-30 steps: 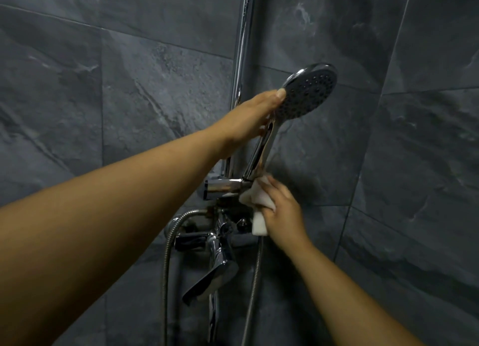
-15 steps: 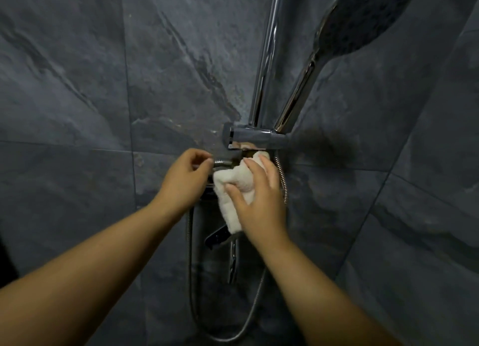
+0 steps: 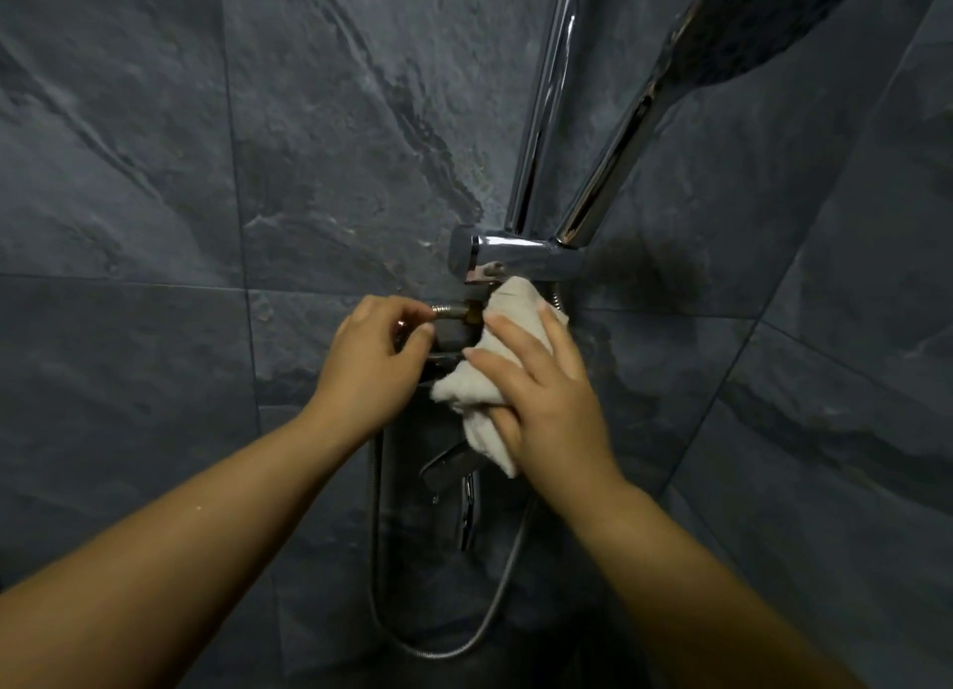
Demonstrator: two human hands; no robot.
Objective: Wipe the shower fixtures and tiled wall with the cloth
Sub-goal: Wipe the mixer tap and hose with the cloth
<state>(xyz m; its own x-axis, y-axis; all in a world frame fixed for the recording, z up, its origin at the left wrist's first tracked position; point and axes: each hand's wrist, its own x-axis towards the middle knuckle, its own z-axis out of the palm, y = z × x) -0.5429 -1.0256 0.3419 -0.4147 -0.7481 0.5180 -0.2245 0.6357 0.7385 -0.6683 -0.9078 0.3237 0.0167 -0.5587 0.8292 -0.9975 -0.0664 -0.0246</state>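
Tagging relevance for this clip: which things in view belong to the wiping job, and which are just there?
Job: cloth, pressed by right hand; hose end, pinched by left hand; bracket, rail, shower head, tap lever, tiled wall.
Just there: nothing else visible.

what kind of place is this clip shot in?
Most likely a bathroom shower stall: dark grey tiled wall, a chrome riser rail carrying a handheld shower head, and a metal hose looping down below them.
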